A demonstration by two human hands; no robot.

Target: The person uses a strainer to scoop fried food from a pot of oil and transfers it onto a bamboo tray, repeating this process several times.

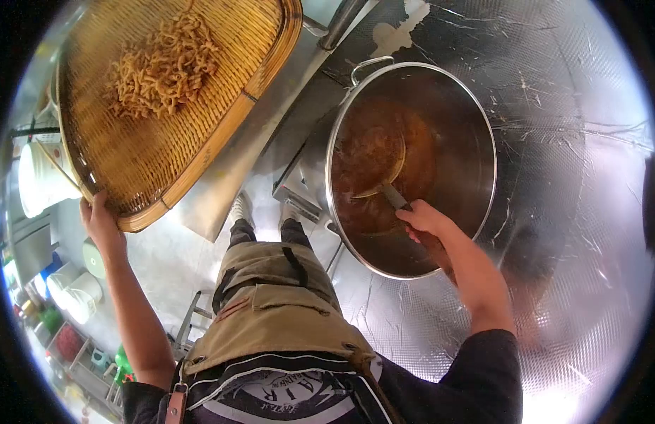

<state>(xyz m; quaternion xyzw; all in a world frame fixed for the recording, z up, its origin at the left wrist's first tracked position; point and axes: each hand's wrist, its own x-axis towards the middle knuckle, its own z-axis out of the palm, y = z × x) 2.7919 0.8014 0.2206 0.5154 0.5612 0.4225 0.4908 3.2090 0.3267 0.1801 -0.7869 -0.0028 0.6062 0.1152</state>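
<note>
- The big steel pot (476, 177) stands to my right on foil-covered ground, brown liquid inside.
- The round bamboo tray (151, 155) tilts high on my left, a heap of fried strips (161, 67) lying on its weave.
- My left arm stretches up, left hand (100, 219) with fingers clamped on the tray's lower rim.
- My right arm reaches forward over the pot's rim, right hand (423, 219) with fingers closed around the ladle (384, 185) handle, its bowl in the liquid.
</note>
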